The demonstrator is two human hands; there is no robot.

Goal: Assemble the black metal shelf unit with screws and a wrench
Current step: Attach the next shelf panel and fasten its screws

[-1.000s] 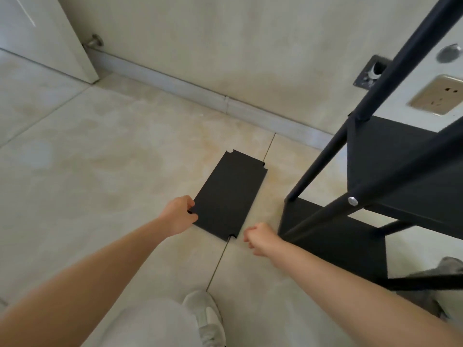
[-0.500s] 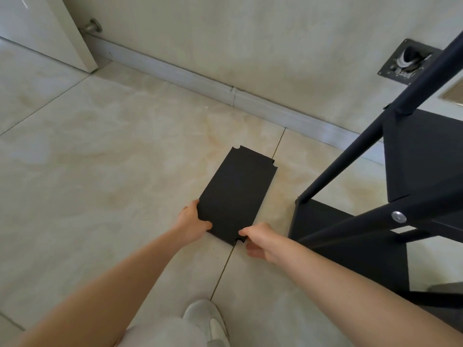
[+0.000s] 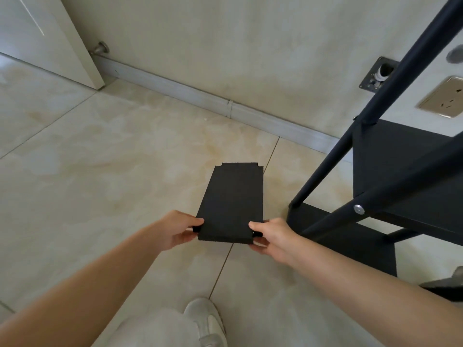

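Both hands have closed in on the black shelf panel (image 3: 233, 204) since the earlier frame, when only the left touched it, and its near end now looks raised off the tiled floor (image 3: 100, 171). Nearest the panel, the left hand (image 3: 179, 230) pinches its near left corner and the right hand (image 3: 271, 236) grips its near right corner, thumbs on top. A grey shoe (image 3: 206, 321) shows below the panel. Right of the panel stands the partly built shelf frame (image 3: 375, 171), with two shelves already fixed and one silver screw head (image 3: 359, 209) seated. Judging by this, the panel is a further shelf yet to be fitted; no wrench or loose screws show. Beyond the panel run the baseboard (image 3: 200, 96), wall socket (image 3: 448, 100) and door (image 3: 45, 38).
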